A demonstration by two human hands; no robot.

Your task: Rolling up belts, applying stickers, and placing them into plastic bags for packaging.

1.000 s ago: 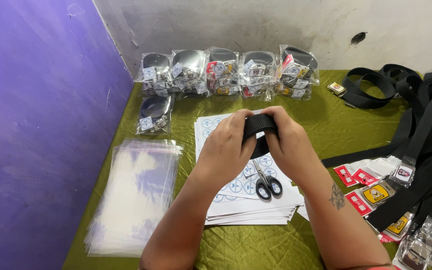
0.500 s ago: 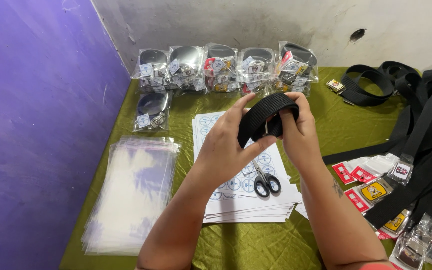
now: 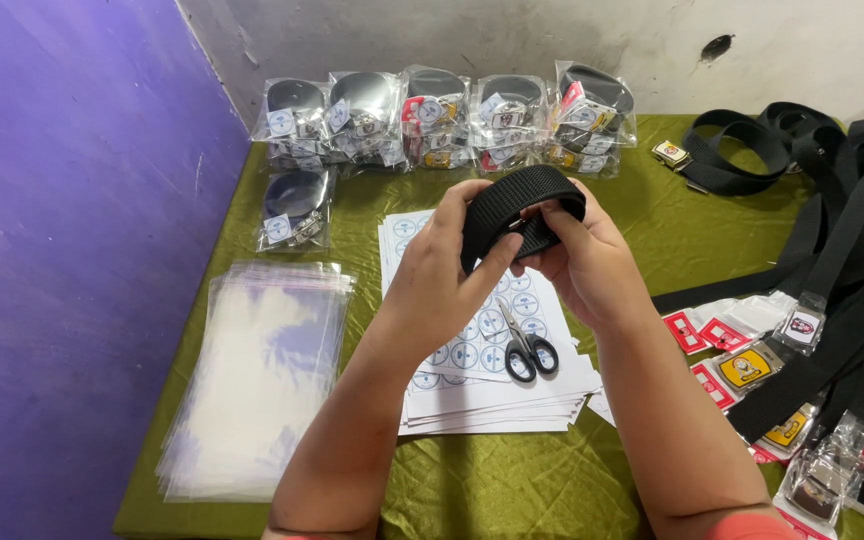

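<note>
Both my hands hold a coiled black webbing belt (image 3: 512, 200) above the green table (image 3: 512, 490). My left hand (image 3: 447, 275) grips the coil's left side with the thumb across its edge. My right hand (image 3: 587, 260) wraps the right side, fingers curled into the loop. A bit of metal buckle shows inside the coil. Below my hands lie a stack of round-sticker sheets (image 3: 492, 385) and small black scissors (image 3: 525, 350).
A pile of clear plastic bags (image 3: 252, 380) lies at the left. Several bagged coiled belts (image 3: 442, 125) line the back wall, one more bagged belt (image 3: 297, 205) in front. Loose black belts with buckles (image 3: 842, 260) and red-and-yellow tags (image 3: 742, 365) crowd the right side.
My hands lifted the belt coil a little and turned it, so the loop now faces up and stands wider. Scissors and sheets stayed put.
</note>
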